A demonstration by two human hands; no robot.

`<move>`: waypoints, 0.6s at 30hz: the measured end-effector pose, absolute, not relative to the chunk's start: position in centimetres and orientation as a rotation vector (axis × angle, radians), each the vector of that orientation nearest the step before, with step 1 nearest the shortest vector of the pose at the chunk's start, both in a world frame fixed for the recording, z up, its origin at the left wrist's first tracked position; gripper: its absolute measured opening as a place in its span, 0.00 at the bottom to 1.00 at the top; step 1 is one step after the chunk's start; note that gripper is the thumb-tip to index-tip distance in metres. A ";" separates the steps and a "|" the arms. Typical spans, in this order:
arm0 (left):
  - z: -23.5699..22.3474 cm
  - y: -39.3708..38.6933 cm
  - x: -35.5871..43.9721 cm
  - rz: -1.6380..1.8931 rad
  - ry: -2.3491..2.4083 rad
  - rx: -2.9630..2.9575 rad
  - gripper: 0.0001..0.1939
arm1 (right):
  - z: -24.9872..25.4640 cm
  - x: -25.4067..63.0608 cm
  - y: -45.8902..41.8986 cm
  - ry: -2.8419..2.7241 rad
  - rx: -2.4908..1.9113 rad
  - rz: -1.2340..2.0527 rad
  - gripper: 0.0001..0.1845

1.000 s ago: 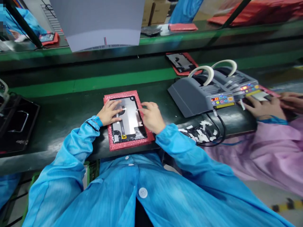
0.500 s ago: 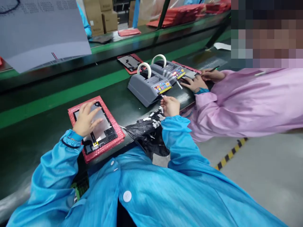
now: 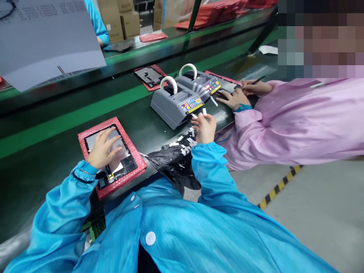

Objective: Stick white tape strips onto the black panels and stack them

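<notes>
My left hand (image 3: 102, 149), fingers spread, rests over a tablet panel (image 3: 126, 163) with a grey back and black frame. The panel lies on a red bubble-wrap pouch (image 3: 142, 163) at the bench edge. My right hand (image 3: 205, 129) is pinched on a small piece of white tape (image 3: 204, 111) that sticks up from the fingertips. Just beyond it stands a grey tape dispenser (image 3: 174, 108) with a white tape roll (image 3: 170, 84) on top. Another white tape end (image 3: 194, 116) shows at the dispenser's front, close to my fingers.
A black plastic bag (image 3: 167, 157) dotted with white tape bits hangs at the bench edge. Behind stand a second tape dispenser (image 3: 196, 77) and another panel (image 3: 149, 77) on red wrap. On the right, a co-worker's hand (image 3: 234, 99) works beside a pink sleeve (image 3: 250, 125).
My right hand has lifted slightly from the dispenser's front, and a white tape piece now shows above its fingertips. My left hand stays over the panel. The view has shifted a little.
</notes>
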State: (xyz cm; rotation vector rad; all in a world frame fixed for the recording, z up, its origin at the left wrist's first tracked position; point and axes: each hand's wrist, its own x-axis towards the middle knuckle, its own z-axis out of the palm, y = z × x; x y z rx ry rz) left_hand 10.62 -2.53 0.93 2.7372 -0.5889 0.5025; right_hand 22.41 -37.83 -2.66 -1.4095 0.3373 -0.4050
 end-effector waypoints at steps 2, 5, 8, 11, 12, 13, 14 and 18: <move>0.9 -2.8 10.8 0.488 -0.599 2.731 0.20 | -2.6 22.9 -37.7 0.359 -1.401 -0.414 0.20; 0.8 -2.9 11.0 0.446 -0.613 2.718 0.19 | -2.6 23.3 -37.8 0.411 -1.376 -0.431 0.23; 0.8 -2.9 11.1 0.420 -0.636 2.690 0.20 | -2.3 22.7 -37.9 0.399 -1.425 -0.501 0.23; 1.0 -3.7 11.1 0.400 -0.612 2.640 0.20 | -1.2 20.8 -37.1 0.220 -1.537 -0.577 0.24; 1.2 -4.2 11.1 0.390 -0.586 2.615 0.20 | -0.7 20.0 -36.4 0.127 -1.564 -0.541 0.25; 1.5 -4.8 11.1 0.379 -0.557 2.583 0.20 | -0.2 19.1 -35.5 0.030 -1.581 -0.463 0.26; 1.7 -5.5 11.2 0.372 -0.530 2.546 0.20 | 0.4 18.3 -34.3 -0.065 -1.586 -0.355 0.27; 2.8 -7.7 11.9 0.346 -0.497 2.399 0.20 | 2.1 16.0 -28.8 -0.382 -1.539 0.063 0.29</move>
